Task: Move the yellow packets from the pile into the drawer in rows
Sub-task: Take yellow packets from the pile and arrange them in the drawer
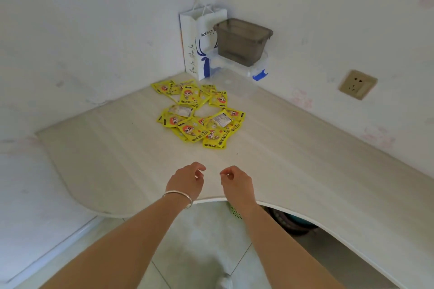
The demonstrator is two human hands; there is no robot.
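Packets point(199, 112) in yellow are seen scattered in a loose pile at the centre of the frame, on the pale desk point(305, 148), well apart from both hands. No common direction is shared by them: their long axes are turned at many angles, several overlap, and a few are flipped to show a pale printed back. Both hands are held low over the desk's near edge, just below the pile in the frame. The left hand point(186, 180), with a silver bangle point(179, 197) at the wrist, is loosely curled and nothing is held in it. The right hand point(237, 182) is likewise loosely curled and empty. A white paper bag point(195, 49) and a smoky plastic box point(242, 41) are set in the corner at upper centre. A wall socket point(357, 84) is seen at right.
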